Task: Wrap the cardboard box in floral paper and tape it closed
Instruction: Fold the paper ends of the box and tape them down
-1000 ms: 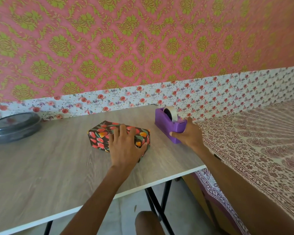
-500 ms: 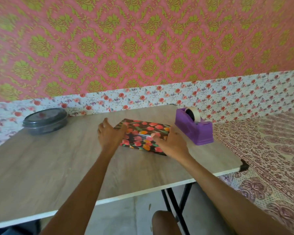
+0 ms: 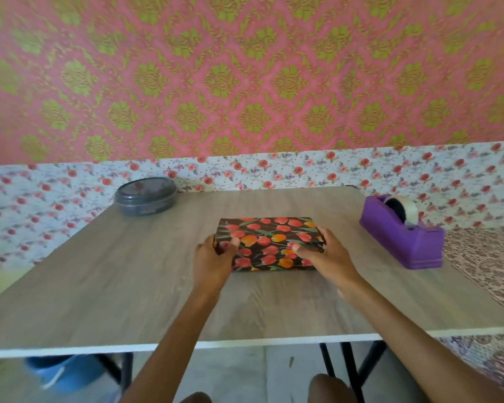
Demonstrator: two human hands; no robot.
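Both hands hold the wrapped box at its two short ends.

The box [image 3: 269, 242], already covered in dark floral paper, lies flat in the middle of the table [image 3: 128, 286], with its long axis running left to right. The left hand [image 3: 213, 260] grips the left end and the right hand [image 3: 323, 257] grips the right end, each with the thumb on top. The purple tape dispenser [image 3: 402, 237] stands to the right and a little farther, apart from the box, so the right hand is nearer to it. A round grey tin [image 3: 145, 196] sits at the far left. I can read no brand, label or writing anywhere.
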